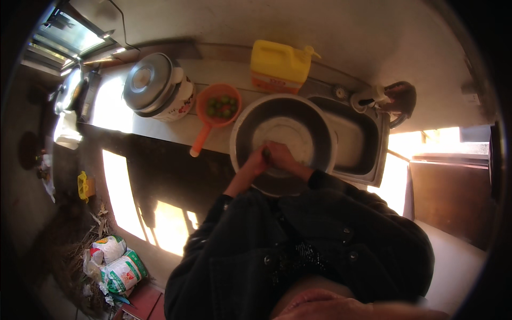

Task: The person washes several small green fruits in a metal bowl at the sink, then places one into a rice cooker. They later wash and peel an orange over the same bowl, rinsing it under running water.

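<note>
Both hands are together over a wide metal basin (pixel 317 116), near its front side. My left hand (pixel 257 160) and my right hand (pixel 281 155) meet around a small dark green item (pixel 267 153), mostly hidden by the fingers; it looks like one of the round green fruits. Which hand bears it, I cannot tell for sure. Left of the basin, an orange plastic scoop (pixel 203 138) lies on the counter with several round green fruits (pixel 219 107) in its bowl. The basin's floor looks pale, with a ring mark.
Right of the basin is a metal sink (pixel 370 148), partly overlapped by it, with a pitcher-like vessel (pixel 362 101) behind. A yellow plastic jug (pixel 280 60) stands at the wall. A lidded metal pot (pixel 146 82) sits farther left. Printed bags (pixel 124 272) lie on the floor at lower left.
</note>
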`<control>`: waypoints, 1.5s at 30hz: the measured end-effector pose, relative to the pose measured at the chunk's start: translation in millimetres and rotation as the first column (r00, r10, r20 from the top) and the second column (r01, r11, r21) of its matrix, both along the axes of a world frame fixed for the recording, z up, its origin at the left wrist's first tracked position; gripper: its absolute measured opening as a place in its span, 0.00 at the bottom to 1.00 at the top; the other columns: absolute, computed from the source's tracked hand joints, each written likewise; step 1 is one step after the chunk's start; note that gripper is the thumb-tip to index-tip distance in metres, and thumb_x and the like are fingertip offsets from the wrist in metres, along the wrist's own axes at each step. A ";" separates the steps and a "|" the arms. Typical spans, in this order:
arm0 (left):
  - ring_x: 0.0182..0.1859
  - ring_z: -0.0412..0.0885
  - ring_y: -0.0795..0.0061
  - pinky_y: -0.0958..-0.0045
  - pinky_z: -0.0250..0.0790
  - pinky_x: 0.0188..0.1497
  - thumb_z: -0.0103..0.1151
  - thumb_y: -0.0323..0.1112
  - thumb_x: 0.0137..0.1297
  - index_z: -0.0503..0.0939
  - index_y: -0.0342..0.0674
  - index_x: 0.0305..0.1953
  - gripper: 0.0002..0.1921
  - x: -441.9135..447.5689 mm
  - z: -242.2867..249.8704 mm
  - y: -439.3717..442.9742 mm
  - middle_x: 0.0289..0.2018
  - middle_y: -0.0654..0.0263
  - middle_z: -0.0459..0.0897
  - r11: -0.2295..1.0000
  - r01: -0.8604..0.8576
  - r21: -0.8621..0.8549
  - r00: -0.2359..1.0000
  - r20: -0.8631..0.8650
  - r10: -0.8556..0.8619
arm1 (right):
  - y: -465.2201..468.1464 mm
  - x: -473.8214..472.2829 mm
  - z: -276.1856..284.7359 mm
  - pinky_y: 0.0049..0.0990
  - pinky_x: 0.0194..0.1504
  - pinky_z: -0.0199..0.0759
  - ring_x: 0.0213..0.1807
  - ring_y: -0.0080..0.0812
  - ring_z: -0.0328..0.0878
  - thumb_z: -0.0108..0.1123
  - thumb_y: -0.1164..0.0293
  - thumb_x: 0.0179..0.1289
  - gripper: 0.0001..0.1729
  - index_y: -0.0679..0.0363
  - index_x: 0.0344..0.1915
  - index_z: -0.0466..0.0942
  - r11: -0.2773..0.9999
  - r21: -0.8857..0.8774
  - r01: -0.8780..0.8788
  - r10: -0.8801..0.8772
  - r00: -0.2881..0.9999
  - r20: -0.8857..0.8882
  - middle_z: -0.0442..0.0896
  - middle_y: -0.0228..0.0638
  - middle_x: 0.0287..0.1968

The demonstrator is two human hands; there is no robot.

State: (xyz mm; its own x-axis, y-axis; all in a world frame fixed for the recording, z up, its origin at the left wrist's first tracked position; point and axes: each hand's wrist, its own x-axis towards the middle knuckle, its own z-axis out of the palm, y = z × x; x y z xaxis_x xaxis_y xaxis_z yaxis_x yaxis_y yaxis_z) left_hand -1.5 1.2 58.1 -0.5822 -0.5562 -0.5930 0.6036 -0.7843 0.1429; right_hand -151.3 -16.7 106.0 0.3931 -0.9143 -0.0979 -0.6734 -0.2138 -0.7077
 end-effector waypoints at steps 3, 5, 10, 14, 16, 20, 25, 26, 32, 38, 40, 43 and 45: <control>0.36 0.76 0.74 0.71 0.69 0.35 0.44 0.43 0.73 0.74 0.48 0.46 0.10 1.9 -5.8 3.2 0.35 0.69 0.76 0.998 0.009 0.056 0.989 0.150 -0.017 | -19.2 -13.8 -12.0 0.40 0.46 0.74 0.43 0.50 0.81 0.47 0.66 0.72 0.15 0.63 0.45 0.78 0.952 -0.107 0.287 -0.268 0.949 0.164 0.83 0.50 0.42; 0.31 0.74 0.76 0.72 0.67 0.29 0.45 0.42 0.72 0.73 0.48 0.43 0.08 0.9 -13.2 4.3 0.32 0.70 0.75 0.996 -0.022 0.083 0.961 0.276 -0.002 | -27.4 -19.4 -17.9 0.37 0.48 0.74 0.45 0.45 0.82 0.49 0.66 0.71 0.15 0.62 0.48 0.78 0.894 0.013 0.447 -0.434 0.861 0.265 0.83 0.48 0.44; 0.27 0.73 0.76 0.74 0.65 0.25 0.46 0.40 0.70 0.73 0.50 0.43 0.07 2.5 -27.6 5.0 0.31 0.71 0.76 1.000 0.015 0.021 0.924 0.383 -0.022 | -18.3 -12.6 -21.8 0.29 0.53 0.74 0.51 0.37 0.81 0.54 0.69 0.67 0.18 0.64 0.54 0.78 0.246 0.947 -0.208 -0.874 0.375 0.309 0.83 0.46 0.49; 0.28 0.73 0.76 0.73 0.66 0.25 0.44 0.43 0.73 0.73 0.47 0.46 0.10 3.4 -27.5 6.7 0.31 0.68 0.77 1.000 0.013 -0.020 0.918 0.397 -0.004 | -19.6 -20.2 -21.3 0.27 0.52 0.74 0.49 0.33 0.81 0.55 0.70 0.67 0.17 0.65 0.53 0.79 0.724 0.678 0.128 -0.548 0.704 0.452 0.84 0.42 0.47; 0.28 0.73 0.75 0.72 0.67 0.26 0.43 0.44 0.75 0.73 0.46 0.50 0.13 1.2 -27.6 5.8 0.33 0.66 0.78 0.986 -0.071 0.148 0.928 0.373 0.011 | -29.4 -28.6 -24.0 0.28 0.51 0.75 0.47 0.30 0.81 0.55 0.71 0.67 0.16 0.65 0.52 0.78 0.854 0.169 0.492 -0.517 0.768 0.378 0.84 0.43 0.47; 0.39 0.78 0.67 0.67 0.74 0.38 0.40 0.45 0.77 0.71 0.43 0.56 0.17 -4.4 -32.8 2.2 0.42 0.61 0.79 0.981 -0.143 0.129 0.940 0.327 0.094 | -26.8 -27.7 -32.4 0.31 0.49 0.74 0.45 0.33 0.81 0.57 0.70 0.66 0.16 0.64 0.51 0.79 0.788 0.592 0.168 -0.453 0.809 0.374 0.85 0.41 0.43; 0.55 0.76 0.63 0.61 0.71 0.58 0.39 0.41 0.77 0.72 0.42 0.57 0.16 -10.0 -30.7 -1.0 0.49 0.60 0.79 0.973 -0.175 0.151 0.976 0.156 0.151 | 5.9 -2.5 -27.8 0.37 0.46 0.74 0.42 0.46 0.81 0.54 0.68 0.66 0.12 0.61 0.43 0.81 1.000 0.006 -0.007 0.004 0.942 0.336 0.84 0.43 0.39; 0.55 0.76 0.63 0.61 0.71 0.58 0.39 0.41 0.77 0.72 0.42 0.57 0.16 -10.8 -27.4 -1.5 0.49 0.61 0.79 0.987 -0.143 0.079 0.979 0.160 0.129 | 7.2 -0.6 -24.4 0.38 0.46 0.73 0.43 0.48 0.80 0.53 0.66 0.67 0.12 0.60 0.43 0.80 0.999 0.019 0.048 -0.052 0.953 0.299 0.84 0.44 0.39; 0.44 0.80 0.65 0.66 0.76 0.45 0.43 0.43 0.76 0.75 0.44 0.52 0.14 -10.1 -18.0 -1.3 0.43 0.63 0.81 0.992 -0.117 0.053 0.993 0.036 0.115 | -3.6 -5.5 -11.5 0.40 0.48 0.73 0.45 0.52 0.80 0.49 0.62 0.70 0.16 0.61 0.43 0.80 0.969 0.192 0.156 -0.197 0.956 0.219 0.83 0.48 0.42; 0.35 0.79 0.66 0.65 0.73 0.34 0.40 0.45 0.76 0.73 0.42 0.47 0.15 4.4 -38.7 3.8 0.37 0.60 0.79 0.982 -0.152 0.109 0.964 0.234 0.123 | -30.4 -20.8 -24.7 0.36 0.50 0.74 0.47 0.46 0.82 0.54 0.67 0.69 0.14 0.63 0.49 0.79 0.764 0.102 0.638 -0.635 0.714 0.293 0.84 0.49 0.42; 0.33 0.79 0.65 0.64 0.73 0.32 0.40 0.46 0.76 0.72 0.41 0.46 0.16 4.0 -38.5 3.4 0.35 0.59 0.79 0.969 -0.157 0.190 0.940 0.329 0.088 | -31.0 -20.7 -29.6 0.32 0.47 0.74 0.44 0.39 0.82 0.53 0.66 0.70 0.15 0.62 0.50 0.79 0.553 0.809 0.201 -0.762 0.514 0.394 0.84 0.44 0.42; 0.30 0.79 0.65 0.65 0.73 0.29 0.39 0.48 0.76 0.72 0.41 0.46 0.17 0.3 -32.9 2.3 0.32 0.59 0.79 0.985 -0.113 0.132 0.936 0.347 0.061 | -29.4 -23.7 -35.0 0.31 0.47 0.76 0.44 0.36 0.82 0.52 0.66 0.71 0.16 0.62 0.51 0.79 0.649 0.758 0.061 -0.582 0.681 0.444 0.85 0.40 0.44; 0.30 0.79 0.65 0.65 0.73 0.28 0.40 0.49 0.75 0.72 0.41 0.47 0.18 -0.3 -30.8 2.0 0.30 0.60 0.78 0.993 -0.056 0.099 0.936 0.353 0.018 | -29.2 -27.9 -37.8 0.30 0.46 0.77 0.44 0.34 0.82 0.54 0.66 0.70 0.15 0.62 0.51 0.79 0.833 0.478 0.281 -0.474 0.808 0.351 0.84 0.38 0.43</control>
State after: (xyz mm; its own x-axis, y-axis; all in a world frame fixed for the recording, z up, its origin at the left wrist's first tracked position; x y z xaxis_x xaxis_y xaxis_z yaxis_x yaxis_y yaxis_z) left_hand -1.8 3.2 27.3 -0.3065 -0.4963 -0.8122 0.5592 -0.7844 0.2683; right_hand -179.3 -45.9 68.3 0.1117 -0.9193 -0.3773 -0.2366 0.3442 -0.9086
